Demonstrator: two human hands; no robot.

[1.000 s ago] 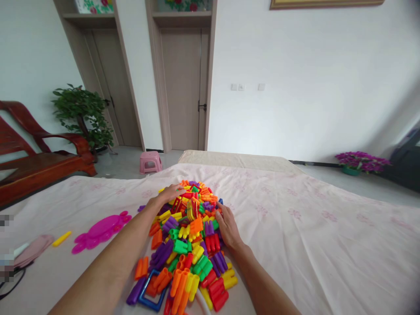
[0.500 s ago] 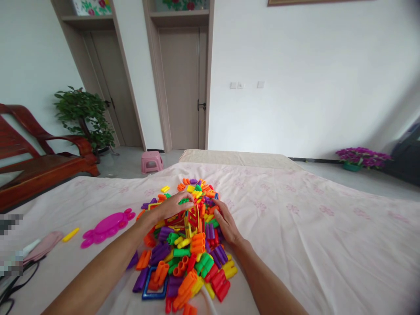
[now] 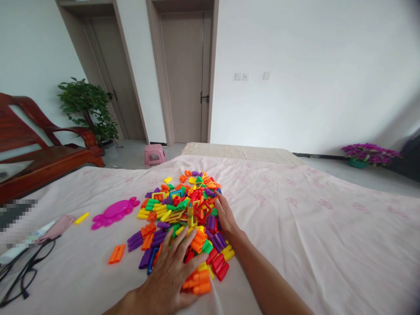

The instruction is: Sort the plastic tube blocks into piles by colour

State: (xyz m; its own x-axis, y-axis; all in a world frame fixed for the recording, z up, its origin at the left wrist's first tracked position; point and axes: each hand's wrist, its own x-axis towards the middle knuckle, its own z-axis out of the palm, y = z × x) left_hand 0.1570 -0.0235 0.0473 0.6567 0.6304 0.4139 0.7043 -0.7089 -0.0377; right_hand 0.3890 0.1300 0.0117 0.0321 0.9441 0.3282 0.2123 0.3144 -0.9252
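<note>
A heap of bright plastic building pieces [image 3: 167, 208] in orange, purple, green, yellow and red lies on the bed cover. My left hand [image 3: 173, 269] rests spread over the near end of the heap, palm down, with orange pieces [image 3: 198, 280] beside its thumb. My right hand [image 3: 226, 214] lies along the heap's right side, fingers stretched out and touching its edge. Between the hands, a red square frame [image 3: 202, 211] stands among the pieces. A blue frame [image 3: 151, 261] is partly hidden beside my left hand.
Left of the heap lie a magenta plastic animal-shaped piece [image 3: 116, 212], a loose orange piece [image 3: 117, 253], a yellow piece [image 3: 82, 218], a pink cloth [image 3: 57, 228] and black-framed glasses [image 3: 28, 273]. Beyond the bed are a wooden bench [image 3: 49, 153] and a pink stool [image 3: 155, 154].
My left hand has drawn back from the heap's middle to its near end and spread. An orange piece now lies apart on the left. My right hand stays at the right side.
</note>
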